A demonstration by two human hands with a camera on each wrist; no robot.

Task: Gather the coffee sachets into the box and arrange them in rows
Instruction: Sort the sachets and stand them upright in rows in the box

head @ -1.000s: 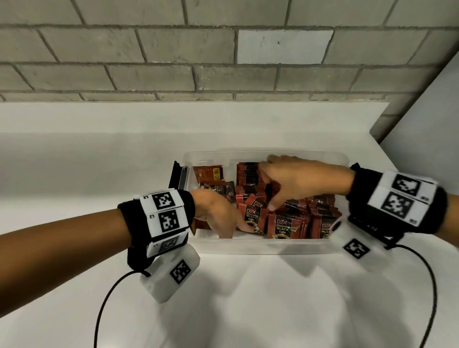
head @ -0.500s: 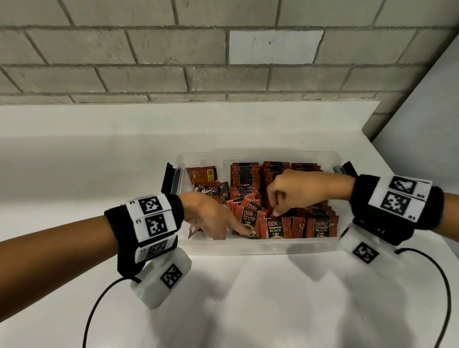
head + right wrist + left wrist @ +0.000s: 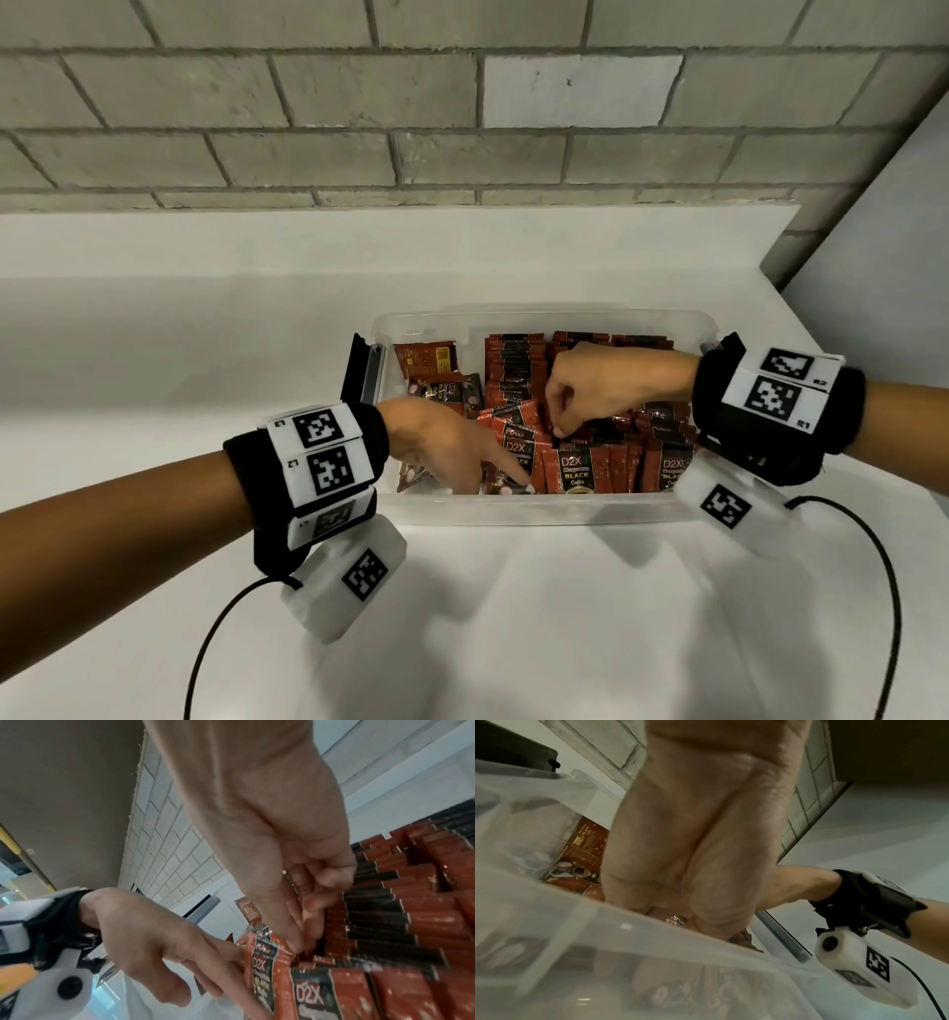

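Coffee sachets (image 3: 575, 473): all inside the clear box (image 3: 539, 511), which sits on the white tabletop (image 3: 513, 616). Most stand on edge in rows across the centre and right; a few loose ones (image 3: 441, 393) lie flat at the left end.

Handling, my read: foil packs, light, thin, semi-stiff, slick surface. They will likely fan over or slide when unsupported. Best grip pt: pinch the top seam edge, or clamp a small batch face-to-face. Don't squeeze the middle; creasing likely.

My right hand (image 3: 595, 390) is over the centre rows, fingers curled down, tips pinching into the tops of the sachets just behind the front row; right wrist view shows the tips (image 3: 295, 939) wedged into a gap there.

My left hand (image 3: 452, 452) is inside the box at front-left, index finger extended against the end sachet (image 3: 262, 959) of the front row, other fingers loosely bent, nothing gripped.

Step in hand, est.: squaring the front row while bracing its left end. Loose ones at the left are not yet rowed.
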